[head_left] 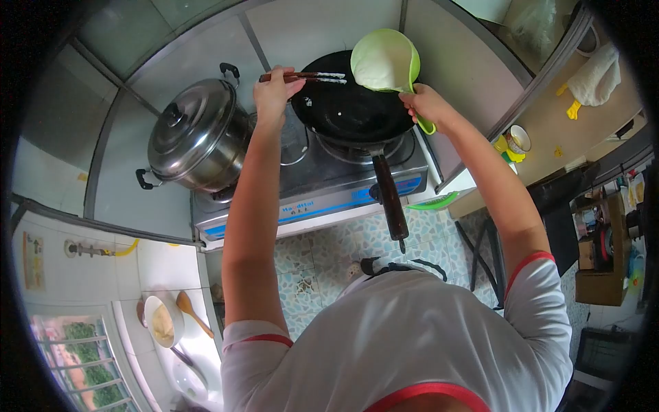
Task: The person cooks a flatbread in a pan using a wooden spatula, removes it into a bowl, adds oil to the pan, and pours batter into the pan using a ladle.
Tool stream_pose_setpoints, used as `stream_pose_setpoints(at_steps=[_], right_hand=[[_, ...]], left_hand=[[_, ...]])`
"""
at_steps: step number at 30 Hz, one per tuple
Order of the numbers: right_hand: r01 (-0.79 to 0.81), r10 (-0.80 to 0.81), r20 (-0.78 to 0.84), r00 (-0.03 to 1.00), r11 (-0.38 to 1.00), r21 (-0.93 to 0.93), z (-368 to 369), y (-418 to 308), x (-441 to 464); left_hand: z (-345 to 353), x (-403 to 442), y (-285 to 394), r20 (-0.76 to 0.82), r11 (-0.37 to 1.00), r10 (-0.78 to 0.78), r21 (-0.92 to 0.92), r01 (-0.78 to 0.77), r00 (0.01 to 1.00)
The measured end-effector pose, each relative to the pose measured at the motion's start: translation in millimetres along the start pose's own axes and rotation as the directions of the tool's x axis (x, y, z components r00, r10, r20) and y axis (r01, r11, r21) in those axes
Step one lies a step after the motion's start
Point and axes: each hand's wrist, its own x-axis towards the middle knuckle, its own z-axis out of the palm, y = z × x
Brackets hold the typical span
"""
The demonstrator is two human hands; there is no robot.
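Note:
My left hand is closed around a pair of dark chopsticks, whose white-coated tips are over the left part of a black wok. My right hand grips the handle of a light green container, which is tilted over the wok's right side with whitish contents inside. A few small white spots show in the wok. The wok sits on the right burner of a gas stove, its dark handle pointing toward my body.
A lidded steel pot stands on the stove's left side. At the lower left are a white bowl with yellowish contents and a wooden spoon. Rightward are a small cup, a green item and a hanging cloth.

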Motion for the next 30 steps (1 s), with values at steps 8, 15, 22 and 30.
stream_pose_setpoints(at_steps=[8,15,22,30], right_hand=[[0.009,-0.006,0.036,0.999,0.997,-0.082,-2,-6,4],[0.017,-0.015,0.016,1.000,0.992,-0.127,2,-10,-1],[0.066,-0.068,-0.030,0.997,0.996,-0.064,7,-9,2],[0.051,-0.055,-0.052,0.997,0.996,-0.071,13,-12,2]], left_hand=[[13,26,1,0.036,0.999,0.014,-0.036,-0.012,0.999],[21,34,6,0.083,1.000,0.000,0.030,-0.003,0.997],[24,42,2,0.056,0.999,0.038,-0.006,-0.038,0.998],[29,55,-4,0.077,0.998,0.000,0.070,-0.005,0.997]])
